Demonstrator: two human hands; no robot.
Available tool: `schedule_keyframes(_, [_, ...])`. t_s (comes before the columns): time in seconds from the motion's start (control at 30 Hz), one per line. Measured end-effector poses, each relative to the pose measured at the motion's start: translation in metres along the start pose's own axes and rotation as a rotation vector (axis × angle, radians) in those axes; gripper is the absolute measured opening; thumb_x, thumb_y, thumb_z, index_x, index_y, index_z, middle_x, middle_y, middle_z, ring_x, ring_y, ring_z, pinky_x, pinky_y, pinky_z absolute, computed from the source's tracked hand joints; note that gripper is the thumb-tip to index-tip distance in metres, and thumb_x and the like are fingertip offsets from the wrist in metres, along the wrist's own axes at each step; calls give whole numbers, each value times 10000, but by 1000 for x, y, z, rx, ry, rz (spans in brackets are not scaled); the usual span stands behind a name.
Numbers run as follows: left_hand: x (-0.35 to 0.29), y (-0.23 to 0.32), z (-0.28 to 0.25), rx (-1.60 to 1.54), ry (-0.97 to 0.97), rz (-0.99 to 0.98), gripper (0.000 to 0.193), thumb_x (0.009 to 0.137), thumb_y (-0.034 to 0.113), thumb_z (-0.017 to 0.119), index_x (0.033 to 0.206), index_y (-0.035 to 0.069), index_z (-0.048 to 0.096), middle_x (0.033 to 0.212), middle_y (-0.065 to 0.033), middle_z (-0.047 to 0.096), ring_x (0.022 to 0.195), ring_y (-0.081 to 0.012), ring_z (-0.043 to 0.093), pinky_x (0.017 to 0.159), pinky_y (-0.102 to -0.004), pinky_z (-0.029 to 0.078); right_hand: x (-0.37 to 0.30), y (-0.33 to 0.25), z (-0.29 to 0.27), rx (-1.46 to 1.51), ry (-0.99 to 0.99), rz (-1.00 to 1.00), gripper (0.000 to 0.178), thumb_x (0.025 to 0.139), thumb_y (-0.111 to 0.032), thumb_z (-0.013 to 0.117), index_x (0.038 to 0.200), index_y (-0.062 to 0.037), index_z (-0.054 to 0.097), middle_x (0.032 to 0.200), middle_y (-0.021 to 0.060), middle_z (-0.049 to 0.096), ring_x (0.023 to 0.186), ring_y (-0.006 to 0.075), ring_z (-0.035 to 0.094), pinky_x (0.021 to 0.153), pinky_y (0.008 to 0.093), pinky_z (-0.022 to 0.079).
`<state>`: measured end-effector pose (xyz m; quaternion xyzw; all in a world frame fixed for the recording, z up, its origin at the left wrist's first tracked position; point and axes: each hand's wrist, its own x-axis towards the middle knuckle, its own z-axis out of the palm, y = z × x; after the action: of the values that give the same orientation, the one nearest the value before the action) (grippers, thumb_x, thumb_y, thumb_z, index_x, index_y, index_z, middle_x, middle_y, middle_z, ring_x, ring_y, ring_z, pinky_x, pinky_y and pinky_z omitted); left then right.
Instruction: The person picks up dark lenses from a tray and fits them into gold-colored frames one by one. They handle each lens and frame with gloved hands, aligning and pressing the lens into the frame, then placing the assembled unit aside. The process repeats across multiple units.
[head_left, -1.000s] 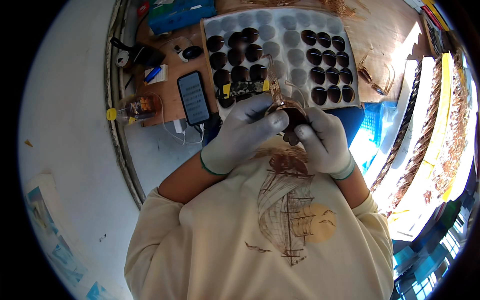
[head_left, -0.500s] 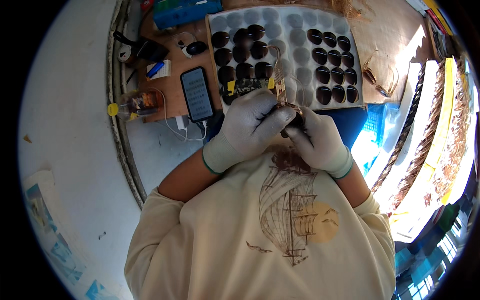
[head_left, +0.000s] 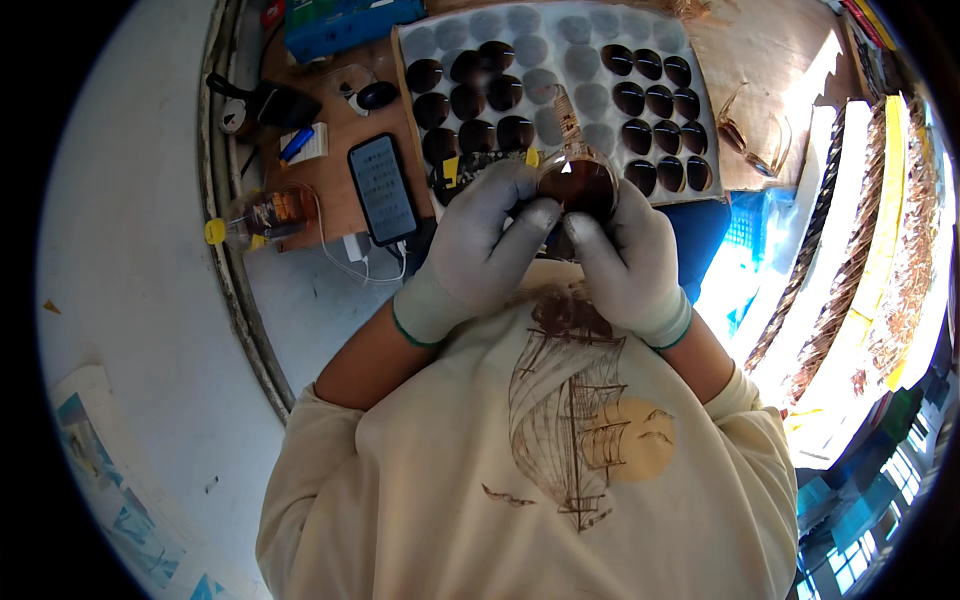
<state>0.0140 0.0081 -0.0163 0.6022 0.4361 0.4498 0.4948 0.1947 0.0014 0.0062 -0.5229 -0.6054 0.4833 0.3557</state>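
Fingers of both gloved hands pinch around a dark round lens (head_left: 578,187), which seems to sit in a thin pair of glasses held up close to the person's chest. On the left hand (head_left: 478,240), in a pale grey glove, the thumb and fingertips press on the lens's left edge. On the right hand (head_left: 620,255), gloved the same, the fingers curl under and behind its right edge. Just beyond the hands lies a grey foam tray (head_left: 560,90) with round hollows, many holding more dark lenses. Left of the tray, a black phone (head_left: 381,189) rests on the brown bench, a white cable running from it. Farther left lies a small bottle with a yellow cap (head_left: 258,215). Right of the tray sits another pair of clear-framed glasses (head_left: 752,130).
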Motion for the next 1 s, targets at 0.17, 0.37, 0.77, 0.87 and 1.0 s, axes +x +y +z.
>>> schedule_keyframes(0.17, [0, -2, 1, 198, -69, -12, 135, 986, 110, 606, 1057, 1, 645, 928, -96, 650, 787, -148, 599, 719, -311, 502, -7, 3, -3, -80, 55, -52, 286, 934, -93, 633, 1173, 62, 608, 707, 171, 655, 588, 283, 673, 573, 336, 518])
schedule_keyframes(0.37, [5, 5, 6, 149, -104, 39, 133, 928, 89, 652, 1027, 2, 649, 976, -137, 663, 877, -227, 636, 781, -349, 513, -10, 1, -17, -100, -3, -54, 232, 922, -77, 643, 1109, 57, 615, 683, 149, 647, 572, 247, 661, 557, 328, 499])
schedule_keyframes(0.77, [44, 4, 16, 333, -368, 167, 318, 766, 120, 772, 1046, -7, 692, 1345, -298, 587, 1220, -444, 603, 1028, -487, 480, 10, 32, -66, -224, -190, 124, 357, 811, -53, 655, 1167, -31, 672, 1062, 182, 722, 974, 359, 695, 873, 406, 551])
schedule_keyframes(0.87, [46, -2, 17, 349, -295, 71, 346, 768, 106, 742, 1089, -12, 684, 1372, -296, 581, 1218, -407, 618, 1012, -462, 494, 20, 88, -124, -808, 268, 142, 439, 821, -68, 661, 1257, -28, 636, 1199, 187, 681, 1076, 359, 670, 967, 432, 519])
schedule_keyframes(1.0, [45, -15, 24, 296, -333, -30, 354, 779, 96, 695, 1103, -44, 676, 1378, -295, 579, 1222, -405, 623, 1008, -444, 500, 42, 193, -200, -1601, 425, 4, 374, 881, -141, 602, 1240, -57, 660, 1251, 156, 677, 1154, 298, 651, 1053, 401, 464])
